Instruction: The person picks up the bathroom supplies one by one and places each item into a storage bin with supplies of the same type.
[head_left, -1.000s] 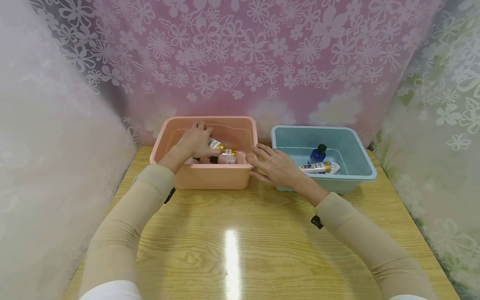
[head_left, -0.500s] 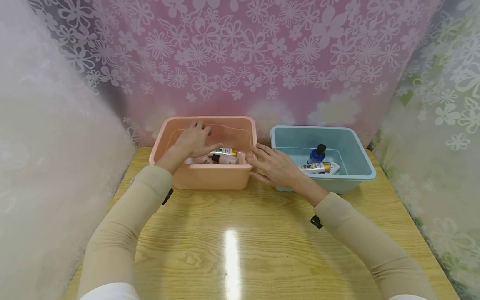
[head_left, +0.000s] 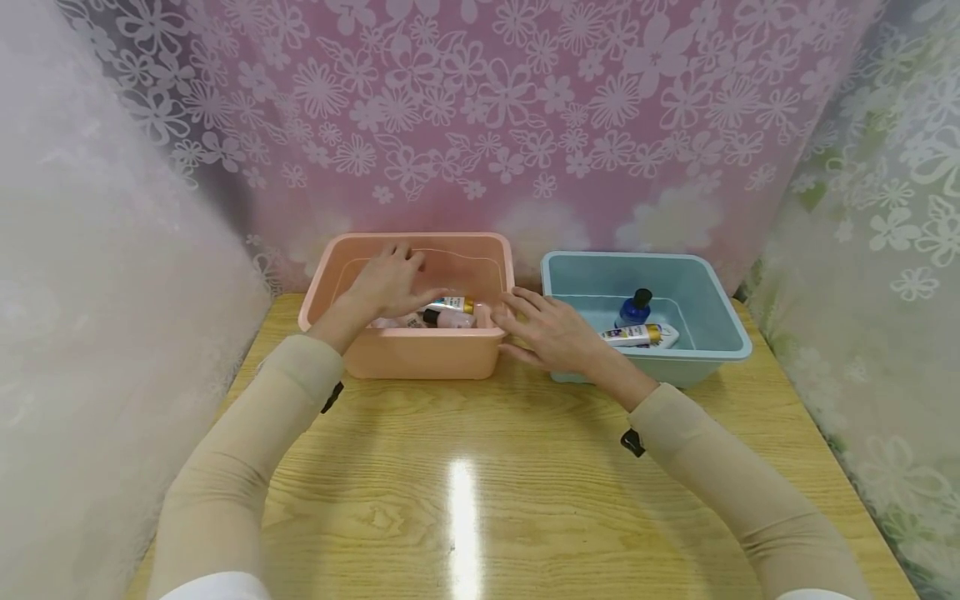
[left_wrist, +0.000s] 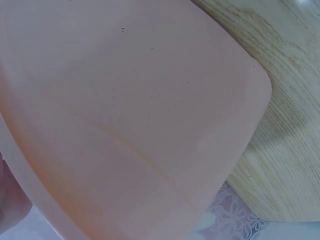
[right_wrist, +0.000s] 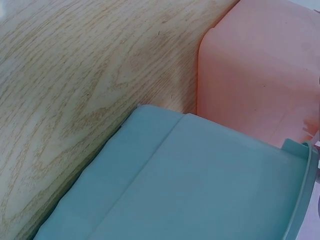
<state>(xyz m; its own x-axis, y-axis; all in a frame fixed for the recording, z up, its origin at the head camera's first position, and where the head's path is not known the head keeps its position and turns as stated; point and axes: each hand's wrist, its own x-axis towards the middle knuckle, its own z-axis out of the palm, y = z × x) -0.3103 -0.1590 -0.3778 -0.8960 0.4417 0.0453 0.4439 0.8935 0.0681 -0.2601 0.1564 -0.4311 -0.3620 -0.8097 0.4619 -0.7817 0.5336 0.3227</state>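
My left hand (head_left: 386, 282) reaches into the orange bin (head_left: 420, 354), fingers loosely spread and the thumb pointing right above the contents. Below the thumb lie a white tube with a gold cap (head_left: 459, 305) and a pale pink bottle with a black cap (head_left: 453, 319). Other pale pink items (head_left: 386, 322) are partly hidden by this hand and the bin's front rim. My right hand (head_left: 551, 333) has its fingertips at the orange bin's right rim, fingers relaxed. In the left wrist view the bin's outer wall (left_wrist: 150, 100) fills most of the picture.
Close to the right stands a light blue bin (head_left: 675, 367). Inside it are a dark blue bottle with a black cap (head_left: 635, 308), a white tube with a gold cap (head_left: 630, 336) and a white item (head_left: 668, 335). Both bins stand on a wooden table (head_left: 390, 500) before a flowered curtain (head_left: 487, 125).
A tilted white tube near my left thumb has gone down among the bin's contents, and the black-capped bottle shows more. My left hand has shifted slightly; the right hand stays at the rim.
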